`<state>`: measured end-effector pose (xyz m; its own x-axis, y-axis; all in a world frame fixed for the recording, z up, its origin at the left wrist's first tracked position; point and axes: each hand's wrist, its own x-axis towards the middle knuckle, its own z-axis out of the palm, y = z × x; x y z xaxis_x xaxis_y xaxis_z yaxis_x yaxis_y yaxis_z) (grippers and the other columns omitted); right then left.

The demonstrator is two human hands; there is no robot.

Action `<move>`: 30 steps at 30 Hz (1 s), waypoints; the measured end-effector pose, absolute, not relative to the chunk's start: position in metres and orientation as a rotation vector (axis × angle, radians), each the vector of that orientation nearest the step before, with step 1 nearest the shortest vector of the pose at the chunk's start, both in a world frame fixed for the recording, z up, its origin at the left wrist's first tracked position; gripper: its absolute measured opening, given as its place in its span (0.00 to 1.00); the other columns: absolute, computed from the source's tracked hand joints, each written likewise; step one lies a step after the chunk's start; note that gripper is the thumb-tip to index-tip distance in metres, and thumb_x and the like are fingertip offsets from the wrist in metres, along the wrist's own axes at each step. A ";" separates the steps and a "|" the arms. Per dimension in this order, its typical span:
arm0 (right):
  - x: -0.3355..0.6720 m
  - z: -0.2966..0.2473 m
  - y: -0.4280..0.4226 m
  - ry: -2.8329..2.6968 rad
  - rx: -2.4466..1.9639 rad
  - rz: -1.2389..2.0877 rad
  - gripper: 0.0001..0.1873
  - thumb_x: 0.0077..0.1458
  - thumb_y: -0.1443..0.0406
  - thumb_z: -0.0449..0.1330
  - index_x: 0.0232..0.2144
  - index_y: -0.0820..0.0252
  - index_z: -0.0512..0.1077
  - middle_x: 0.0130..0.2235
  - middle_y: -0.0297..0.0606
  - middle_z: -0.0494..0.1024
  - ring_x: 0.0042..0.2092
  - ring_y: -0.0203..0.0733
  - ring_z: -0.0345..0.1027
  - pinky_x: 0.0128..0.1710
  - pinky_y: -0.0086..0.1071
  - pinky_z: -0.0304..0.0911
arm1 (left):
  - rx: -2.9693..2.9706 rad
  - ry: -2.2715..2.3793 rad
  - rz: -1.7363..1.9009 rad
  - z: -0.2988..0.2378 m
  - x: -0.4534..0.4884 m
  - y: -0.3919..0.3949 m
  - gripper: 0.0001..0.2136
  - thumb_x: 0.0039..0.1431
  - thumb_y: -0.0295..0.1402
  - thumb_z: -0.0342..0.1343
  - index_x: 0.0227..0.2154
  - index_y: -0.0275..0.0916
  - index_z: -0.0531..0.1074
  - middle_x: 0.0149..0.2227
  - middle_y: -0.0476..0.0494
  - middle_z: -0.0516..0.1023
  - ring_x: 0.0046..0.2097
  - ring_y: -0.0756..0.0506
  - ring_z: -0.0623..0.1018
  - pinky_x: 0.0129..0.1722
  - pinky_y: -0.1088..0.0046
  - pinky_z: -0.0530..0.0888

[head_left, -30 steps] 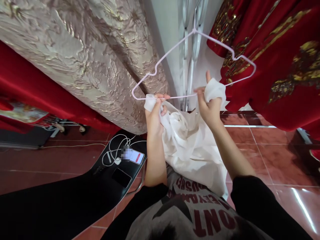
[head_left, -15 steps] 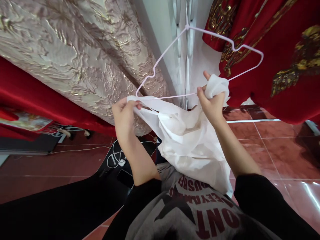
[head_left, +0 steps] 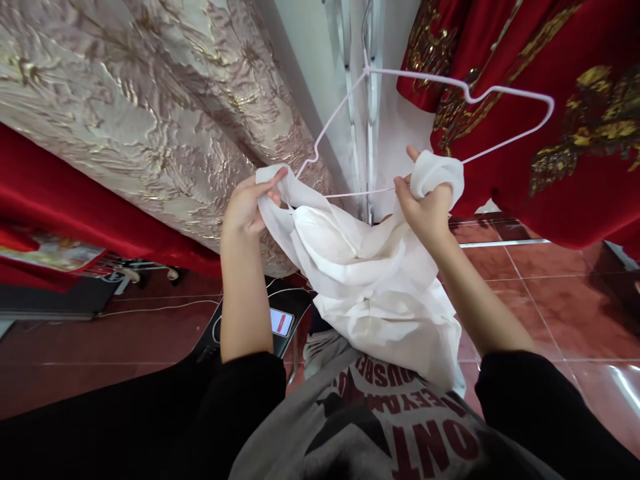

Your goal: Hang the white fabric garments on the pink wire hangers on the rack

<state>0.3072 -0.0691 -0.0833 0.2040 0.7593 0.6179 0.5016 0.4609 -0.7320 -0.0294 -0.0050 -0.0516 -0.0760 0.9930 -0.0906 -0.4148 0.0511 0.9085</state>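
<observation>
A thin white garment [head_left: 370, 273] hangs in loose folds between my hands, down against my shirt. My left hand [head_left: 250, 200] grips one edge of it, thumb and fingers closed on the cloth beside the left end of a pale pink hanger [head_left: 425, 77]. Part of that end is covered by the fabric. My right hand [head_left: 427, 200] has the garment bunched around its fingers and holds it near the hanger's bottom bar, index finger pointing up. Whether my right fingers also grip the bar, I cannot tell. The hanger is upright, its hook toward a metal rail.
Cream and gold brocade cloth [head_left: 175, 100] hangs on the left, above red fabric [head_left: 100, 200]. Red cloth with gold decoration [head_left: 500, 160] hangs on the right. A lit phone [head_left: 281, 323] lies on a black seat [head_left: 295, 300] by a white cable. The floor [head_left: 530, 287] is red tile.
My left hand has risen slightly and drawn the garment's edge up over the hanger's left end. The hanger has shifted and turned a little. The phone screen is now lit.
</observation>
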 end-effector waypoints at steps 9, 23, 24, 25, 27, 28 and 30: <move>0.300 -0.079 -0.068 -1.460 -1.149 0.246 0.12 0.61 0.57 0.59 0.40 0.58 0.76 0.35 0.38 0.77 0.41 0.39 0.73 0.60 0.40 0.66 | 0.822 1.098 1.438 -0.060 -0.027 -0.004 0.15 0.67 0.16 0.57 0.27 0.39 0.76 0.22 0.47 0.77 0.19 0.56 0.59 0.14 0.81 0.63; 0.293 -0.068 -0.082 -1.438 -1.009 0.577 0.19 0.57 0.55 0.64 0.47 0.59 0.75 0.36 0.38 0.79 0.38 0.38 0.75 0.50 0.39 0.73 | 1.814 1.295 1.562 0.002 0.051 -0.033 0.13 0.52 0.06 0.61 0.29 0.30 0.77 0.27 0.51 0.73 0.35 0.48 0.73 0.41 0.77 0.73; 0.297 -0.063 -0.085 -1.449 -0.982 0.649 0.20 0.56 0.55 0.65 0.47 0.59 0.76 0.37 0.39 0.80 0.36 0.37 0.74 0.45 0.37 0.73 | 1.888 1.342 1.595 -0.005 0.049 -0.030 0.14 0.50 0.08 0.62 0.31 0.32 0.78 0.28 0.50 0.74 0.36 0.46 0.73 0.43 0.74 0.73; 0.303 -0.057 -0.090 -1.452 -0.964 0.734 0.19 0.56 0.55 0.65 0.46 0.59 0.76 0.36 0.39 0.80 0.34 0.37 0.72 0.38 0.35 0.71 | 1.967 1.375 1.604 -0.011 0.046 -0.027 0.15 0.50 0.09 0.62 0.34 0.35 0.80 0.29 0.50 0.76 0.36 0.44 0.74 0.44 0.71 0.73; 0.319 -0.045 -0.098 -1.418 -0.965 0.901 0.17 0.55 0.55 0.66 0.42 0.60 0.78 0.32 0.39 0.79 0.28 0.35 0.68 0.25 0.31 0.60 | 2.086 1.404 1.588 -0.018 0.041 -0.025 0.17 0.50 0.12 0.61 0.38 0.41 0.81 0.32 0.50 0.78 0.36 0.41 0.74 0.44 0.68 0.73; 0.330 -0.039 -0.102 -1.390 -0.999 0.964 0.15 0.54 0.57 0.66 0.40 0.61 0.79 0.30 0.40 0.79 0.26 0.35 0.66 0.22 0.30 0.55 | 2.115 1.402 1.574 -0.020 0.038 -0.025 0.17 0.51 0.14 0.60 0.37 0.42 0.81 0.32 0.50 0.79 0.36 0.40 0.74 0.45 0.67 0.73; 0.354 -0.026 -0.106 -1.271 -1.137 0.987 0.10 0.49 0.63 0.67 0.33 0.64 0.79 0.27 0.42 0.77 0.23 0.34 0.63 0.20 0.30 0.49 | 2.152 1.376 1.533 -0.018 0.035 -0.026 0.15 0.52 0.16 0.59 0.35 0.44 0.80 0.33 0.51 0.80 0.36 0.40 0.74 0.45 0.67 0.73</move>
<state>0.3538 -0.1061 -0.0262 0.0736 0.9784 0.1930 0.0554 0.1892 -0.9804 0.0350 -0.0264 -0.0184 0.0501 0.7464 0.6636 0.5797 -0.5627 0.5893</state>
